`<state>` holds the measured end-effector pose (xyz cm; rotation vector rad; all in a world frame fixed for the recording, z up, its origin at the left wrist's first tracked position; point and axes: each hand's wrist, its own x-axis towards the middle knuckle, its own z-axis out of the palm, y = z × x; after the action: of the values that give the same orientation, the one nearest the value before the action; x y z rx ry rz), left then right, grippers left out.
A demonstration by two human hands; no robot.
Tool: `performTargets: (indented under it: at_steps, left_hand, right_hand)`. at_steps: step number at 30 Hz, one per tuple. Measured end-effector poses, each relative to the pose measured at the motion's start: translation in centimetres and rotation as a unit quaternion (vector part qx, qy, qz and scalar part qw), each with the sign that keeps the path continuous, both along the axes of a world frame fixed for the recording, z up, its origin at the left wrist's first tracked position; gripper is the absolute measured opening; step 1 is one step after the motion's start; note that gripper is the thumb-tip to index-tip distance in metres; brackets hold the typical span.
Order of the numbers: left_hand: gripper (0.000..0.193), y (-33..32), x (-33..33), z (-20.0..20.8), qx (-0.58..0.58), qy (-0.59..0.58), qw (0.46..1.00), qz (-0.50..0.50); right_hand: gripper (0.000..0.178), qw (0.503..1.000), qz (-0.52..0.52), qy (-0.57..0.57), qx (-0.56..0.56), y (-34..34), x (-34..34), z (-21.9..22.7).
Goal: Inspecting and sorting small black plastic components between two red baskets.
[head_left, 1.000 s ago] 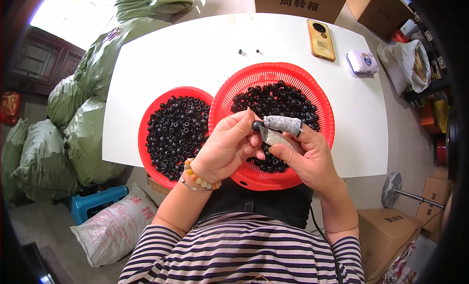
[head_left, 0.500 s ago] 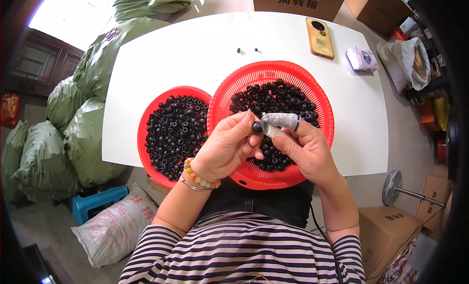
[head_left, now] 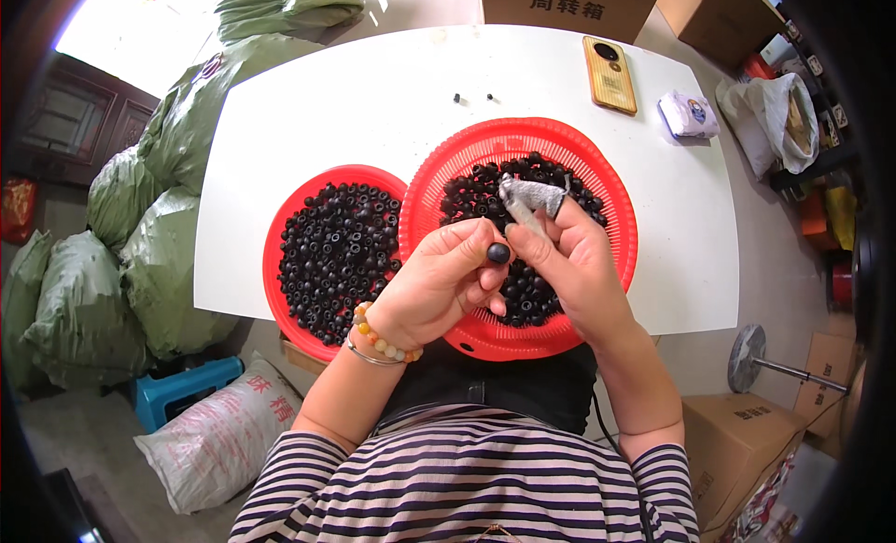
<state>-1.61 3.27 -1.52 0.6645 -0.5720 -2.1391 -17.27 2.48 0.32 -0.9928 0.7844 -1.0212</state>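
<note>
My left hand (head_left: 434, 291) pinches a smooth, round black plastic piece (head_left: 498, 253) between thumb and fingertips, above the near side of the larger red basket (head_left: 611, 263). Just to the right is my right hand (head_left: 590, 277), its index finger in a grey fabric finger cover (head_left: 539, 196). Between that finger and the thumb sits a small pale, narrow tool (head_left: 525, 213), whose exact kind I cannot make out. Many black round pieces (head_left: 532, 300) lie in the basket beneath my hands. Alongside, a smaller red basin (head_left: 273, 263) holds more hollow black pieces (head_left: 336, 253).
Two small black bits (head_left: 457, 98) lie on the white table (head_left: 317, 104). A yellow phone (head_left: 610, 76) and a tissue pack (head_left: 689, 115) are at its far right. Green sacks (head_left: 168, 272) crowd the left; a blue stool (head_left: 187, 389) and cardboard boxes (head_left: 737, 450) stand on the floor.
The black piece in my left hand has moved slightly down and away from the pale tool. My right index finger has lifted and tilted, with the tool now pointing farther up.
</note>
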Motion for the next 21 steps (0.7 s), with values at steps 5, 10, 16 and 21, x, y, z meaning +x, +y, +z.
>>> performTargets:
  at_steps: [5, 10, 16, 21]
  left_hand:
    - [0.026, -0.1, 0.6, 0.0, -0.036, 0.001, 0.999, 0.031]
    - [0.024, -0.5, 4.2, -0.1, -0.153, -0.123, 0.978, 0.075]
    - [0.015, 0.0, 8.9, 1.1, -0.248, -0.469, 0.821, 0.21]
    - [0.004, -0.5, 9.6, 1.1, -0.456, -0.703, 0.504, 0.21]
  right_hand:
    - [0.026, 0.999, -0.019, 0.044, 0.011, -0.1, -0.5, -1.2]
    - [0.028, 0.999, -0.016, 0.041, 0.027, 0.4, -1.2, -0.8]
    - [0.026, 0.996, -0.028, 0.069, 0.042, 0.4, -2.3, -1.0]
    - [0.026, 0.995, -0.041, 0.091, 0.016, 0.5, -2.1, -1.7]
